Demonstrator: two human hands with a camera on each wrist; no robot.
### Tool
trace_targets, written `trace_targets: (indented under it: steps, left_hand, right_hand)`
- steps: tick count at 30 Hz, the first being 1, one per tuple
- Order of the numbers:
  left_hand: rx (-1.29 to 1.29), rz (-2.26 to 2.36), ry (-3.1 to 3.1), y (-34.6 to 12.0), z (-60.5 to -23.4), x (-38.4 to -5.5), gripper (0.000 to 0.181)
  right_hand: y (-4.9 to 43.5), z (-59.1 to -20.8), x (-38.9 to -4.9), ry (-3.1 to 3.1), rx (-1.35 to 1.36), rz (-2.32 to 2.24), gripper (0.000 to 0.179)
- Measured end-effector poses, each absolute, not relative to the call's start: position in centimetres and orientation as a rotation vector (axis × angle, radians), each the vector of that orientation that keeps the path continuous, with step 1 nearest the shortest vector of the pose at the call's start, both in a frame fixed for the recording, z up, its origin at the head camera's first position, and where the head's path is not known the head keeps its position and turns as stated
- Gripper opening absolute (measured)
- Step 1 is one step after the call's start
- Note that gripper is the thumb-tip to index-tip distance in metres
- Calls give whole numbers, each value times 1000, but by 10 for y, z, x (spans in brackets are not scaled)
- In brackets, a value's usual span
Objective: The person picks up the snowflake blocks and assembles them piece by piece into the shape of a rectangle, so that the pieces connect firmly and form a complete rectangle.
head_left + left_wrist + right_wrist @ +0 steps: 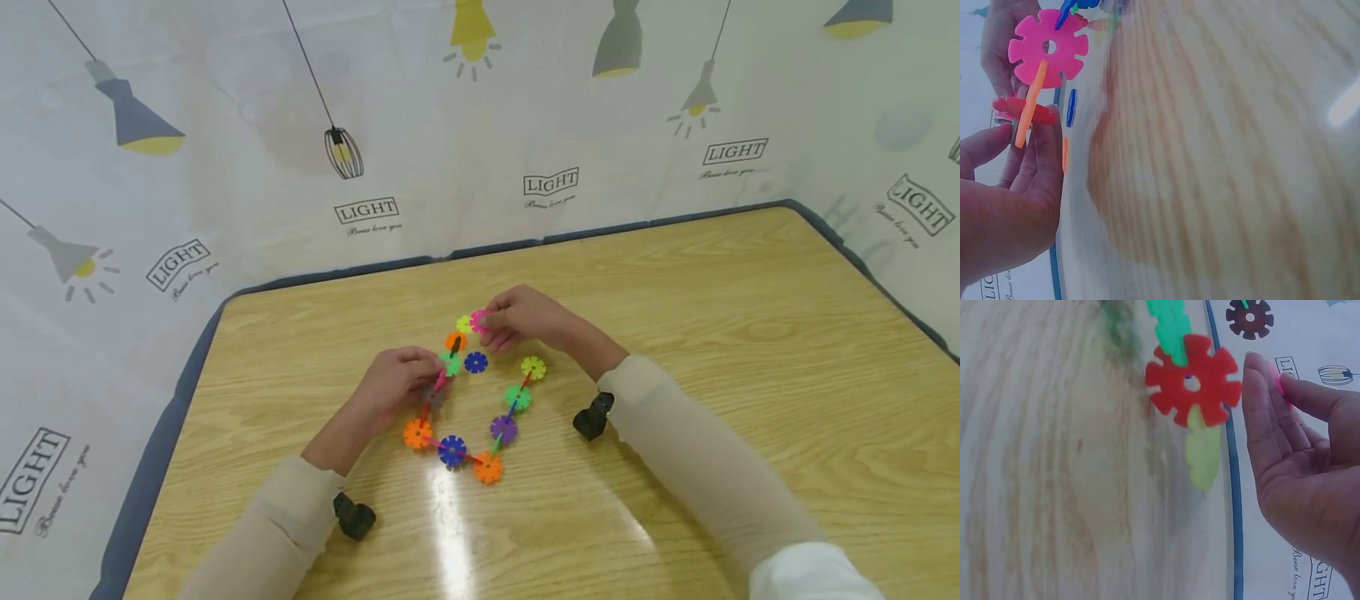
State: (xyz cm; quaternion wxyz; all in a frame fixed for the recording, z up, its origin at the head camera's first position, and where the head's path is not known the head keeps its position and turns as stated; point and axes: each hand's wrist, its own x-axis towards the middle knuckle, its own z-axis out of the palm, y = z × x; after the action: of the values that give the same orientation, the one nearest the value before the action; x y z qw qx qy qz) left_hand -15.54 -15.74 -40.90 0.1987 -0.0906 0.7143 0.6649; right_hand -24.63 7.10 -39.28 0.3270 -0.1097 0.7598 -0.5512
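Note:
A chain of notched plastic discs in several colours curves across the table, with an orange disc at its near end. My left hand pinches the chain on its left side, by a green disc. Farther back, my right hand pinches a pink disc between thumb and fingers, beside a yellow disc. Hanging edge-on at the left fingertips is an orange disc, below a larger pink disc. The exact piece under the left fingers is partly hidden.
Inside the curve lies a blue disc. The chain's right side ends in a yellow disc. Behind the wooden table hangs a white cloth printed with lamps. A small black device sits at the left wrist.

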Motion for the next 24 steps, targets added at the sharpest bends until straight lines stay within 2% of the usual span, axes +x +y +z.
trace_targets:
  steps: [10,24]
  left_hand:
    - [-231,1872,1962,-151,-411,-154,15]
    - [-222,1857,1932,-150,-405,-153,18]
  right_hand:
    - [63,-390,-238,1988,-323,-1488,28]
    - [57,-385,-235,2048,-392,-1401,26]
